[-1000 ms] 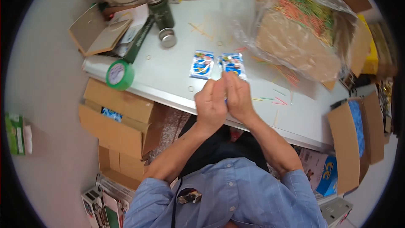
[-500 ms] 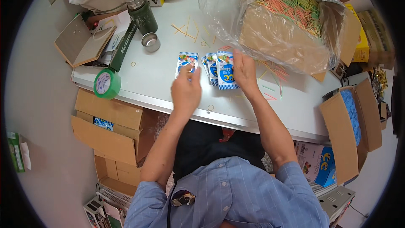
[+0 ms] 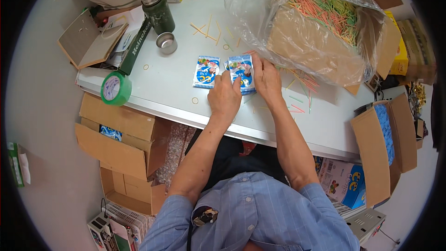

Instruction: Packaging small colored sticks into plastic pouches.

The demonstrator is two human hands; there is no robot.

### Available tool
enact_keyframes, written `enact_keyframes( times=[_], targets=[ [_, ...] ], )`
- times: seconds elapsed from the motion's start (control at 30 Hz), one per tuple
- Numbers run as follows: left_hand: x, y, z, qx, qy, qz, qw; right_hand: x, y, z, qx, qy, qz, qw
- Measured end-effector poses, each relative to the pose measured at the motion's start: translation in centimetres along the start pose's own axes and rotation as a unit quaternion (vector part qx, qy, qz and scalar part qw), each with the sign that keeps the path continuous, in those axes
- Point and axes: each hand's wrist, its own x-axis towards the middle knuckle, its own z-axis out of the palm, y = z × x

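Pressing both hands onto one small blue-and-white packet [image 3: 241,72], you have it lying flat on the white worktop [image 3: 162,95]. Your left hand [image 3: 224,95] rests fingers-down on the packet's near left corner; your right hand [image 3: 265,76] lies along its right edge, fingers flat rather than curled. The hands are close together, almost touching, neither closed around anything; likely this pins the packet so it sits square and does not slide. A second packet [image 3: 206,71] of the same kind lies just left of the first, apart from your hands, the two side by side in a row. Beyond the held packet and to its right sits an open cardboard box lined with a clear plastic bag [image 3: 320,23], holding a heap of thin coloured sticks [image 3: 330,4]; the bag's loose edge spills toward the packet. Stray sticks [image 3: 297,97] lie scattered on the worktop right of the packet. Small rubber bands [image 3: 194,100] lie loose nearby, one just left of your left hand. Well left of the packet are a green flask [image 3: 158,10], its metal cap [image 3: 166,42] set beside it, and a roll of green tape [image 3: 114,88] at the worktop's near edge. Open cardboard cartons [image 3: 118,137] stand on the floor below the worktop.
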Motion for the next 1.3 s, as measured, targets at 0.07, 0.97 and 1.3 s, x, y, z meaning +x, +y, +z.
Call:
enact_keyframes(
  times=[0.07,0.97,1.3],
  targets=[
    [0.0,0.0,0.0,0.017,0.011,-0.002,1.0,-0.2,-0.3,-0.6,-0.098,-0.119,0.049,0.987],
    [4.7,-6.5,-9.8,0.242,0.028,-0.067,0.968,-2.8,-3.9,2.6,-0.129,-0.109,0.018,0.985],
    [2.9,-8.2,-11.1,0.205,0.09,-0.101,0.969,-1.6,-4.9,5.7,-0.059,-0.102,-0.013,0.993]
  ],
)
